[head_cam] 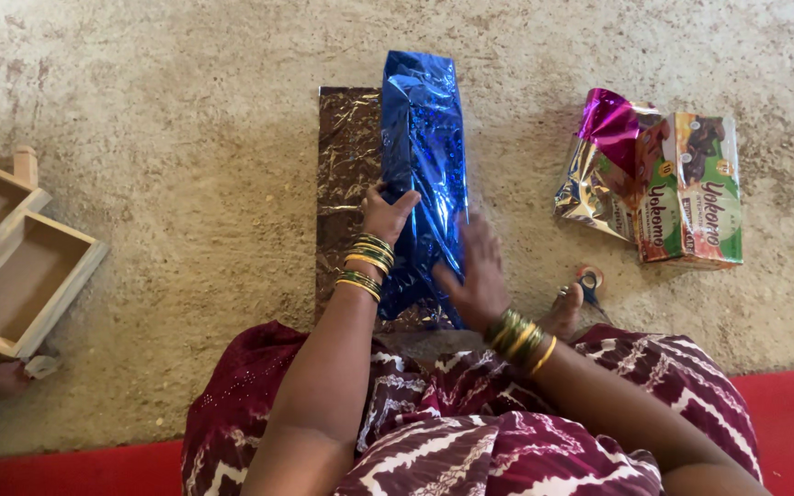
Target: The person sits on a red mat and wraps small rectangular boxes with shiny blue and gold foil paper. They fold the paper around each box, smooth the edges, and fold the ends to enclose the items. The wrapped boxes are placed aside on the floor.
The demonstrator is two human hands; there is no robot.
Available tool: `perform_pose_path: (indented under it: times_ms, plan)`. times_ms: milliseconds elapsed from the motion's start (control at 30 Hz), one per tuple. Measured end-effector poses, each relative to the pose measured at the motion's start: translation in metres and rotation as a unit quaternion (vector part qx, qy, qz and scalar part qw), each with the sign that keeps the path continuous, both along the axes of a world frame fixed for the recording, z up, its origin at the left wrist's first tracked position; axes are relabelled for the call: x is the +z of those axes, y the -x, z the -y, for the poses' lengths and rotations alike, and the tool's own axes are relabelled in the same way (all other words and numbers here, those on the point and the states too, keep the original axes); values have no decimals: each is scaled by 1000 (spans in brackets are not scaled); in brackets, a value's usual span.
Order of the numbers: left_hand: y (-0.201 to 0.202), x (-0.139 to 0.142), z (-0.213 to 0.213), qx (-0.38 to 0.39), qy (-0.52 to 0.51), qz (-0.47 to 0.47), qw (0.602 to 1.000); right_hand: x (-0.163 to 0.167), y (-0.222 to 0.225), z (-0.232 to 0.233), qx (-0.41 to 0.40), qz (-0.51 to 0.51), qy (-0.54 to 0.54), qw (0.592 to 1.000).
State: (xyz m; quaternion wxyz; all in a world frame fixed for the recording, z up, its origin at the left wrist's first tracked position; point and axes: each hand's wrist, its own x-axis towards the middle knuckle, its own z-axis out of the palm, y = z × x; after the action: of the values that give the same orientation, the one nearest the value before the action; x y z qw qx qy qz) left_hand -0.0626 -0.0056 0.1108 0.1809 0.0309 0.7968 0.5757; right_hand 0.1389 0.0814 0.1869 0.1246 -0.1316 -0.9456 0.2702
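Note:
A long box wrapped in shiny blue foil paper (423,138) lies on the rough floor in front of me, on top of the unfolded silvery inner side of the sheet (346,156). My left hand (386,213) grips the left edge of the blue wrap with its fingers curled over it. On the lower right part of the blue foil rests my right hand (475,271), flat with fingers spread. Both wrists carry green and gold bangles.
Two printed green and brown cartons (691,188) lie at the right beside crumpled pink and gold foil (604,129). Scissors (588,283) sit by my bare foot (564,312). A wooden tray frame (11,266) stands at the left. A red mat edge (792,413) runs under me.

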Motion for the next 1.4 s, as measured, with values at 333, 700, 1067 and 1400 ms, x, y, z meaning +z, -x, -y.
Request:
perform_pose_path:
  times_ms: [333, 700, 1067, 1400]
  plan:
    - [0, -4, 1, 28, -85, 58, 994, -58, 22, -36, 4, -27, 378, 925]
    - [1, -4, 10, 19, -184, 113, 976, -45, 30, -26, 17, 10, 442, 897]
    - [-9, 27, 13, 58, 115, -102, 986, -66, 34, -28, 11, 39, 409, 912]
    - [-41, 79, -18, -120, 383, -192, 895, -81, 37, -30, 40, -37, 366, 929]
